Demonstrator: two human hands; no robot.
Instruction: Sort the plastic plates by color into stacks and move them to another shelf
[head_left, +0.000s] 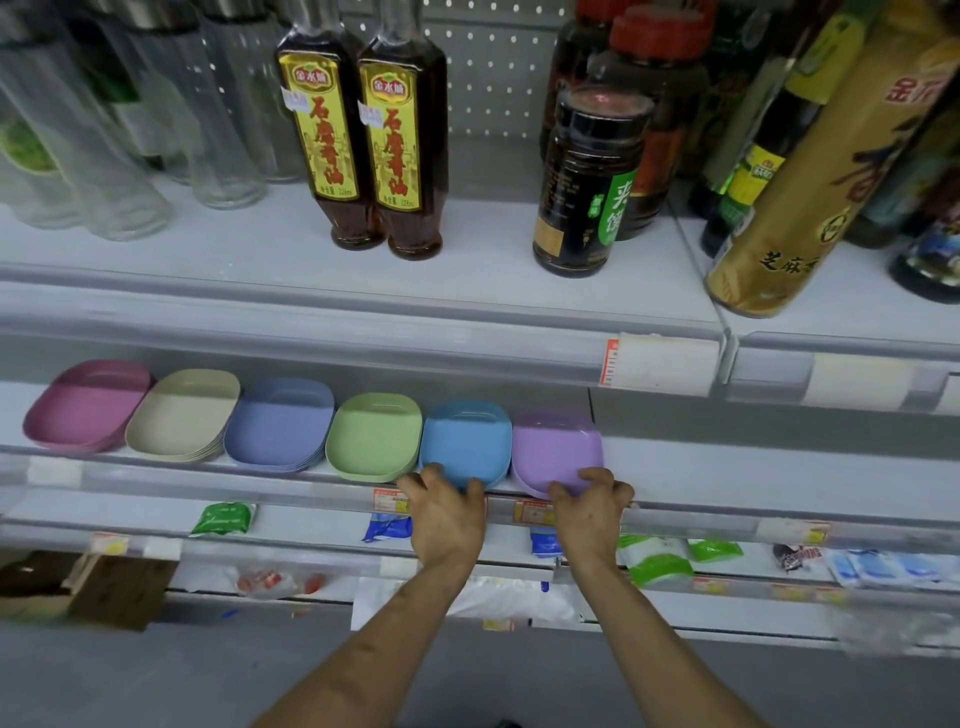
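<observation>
The blue stack (465, 441) and lilac stack (556, 447) sit at the shelf's (727, 467) front edge, long axes front-to-back. The left hand (447, 514) grips blue's near rim, the right hand (589, 506) lilac's. Bare shelf lies right of lilac.

Six plate stacks (374, 436), two hands (447, 519) and two yellow-labelled bottles (400, 130).

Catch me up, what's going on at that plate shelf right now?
A person stands at a shop shelf where plastic plates sit in single-colour stacks side by side: pink, beige, periwinkle, green, then a blue stack and a lilac stack. The left hand grips the blue stack's front edge; the right hand grips the lilac stack's.
</observation>
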